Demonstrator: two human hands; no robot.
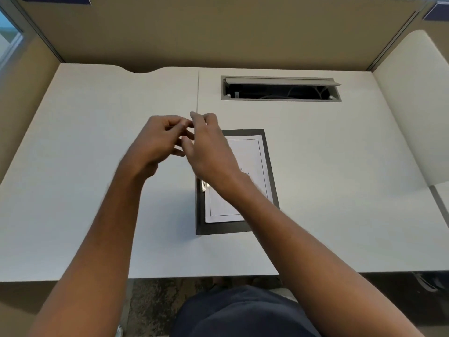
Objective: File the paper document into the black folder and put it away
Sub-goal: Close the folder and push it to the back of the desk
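Note:
The black folder [268,166] lies open on the white desk [85,166], right of centre. The white paper document [250,154] lies flat inside it, with a metal clip [203,186] at its left edge. My left hand [158,139] and my right hand [209,147] meet fingertip to fingertip above the folder's far left corner. Their fingers are pinched together, and whatever is between them is too thin to make out. My right forearm crosses the lower half of the paper. A thin pale line [198,93] runs from my fingertips toward the back of the desk; seam or folder-cover edge, I cannot tell which.
An open grey cable hatch [280,99] with wires inside is set into the desk behind the folder. Tan partition walls [218,32] enclose the desk at the back and both sides. My dark-clothed lap shows below the front edge.

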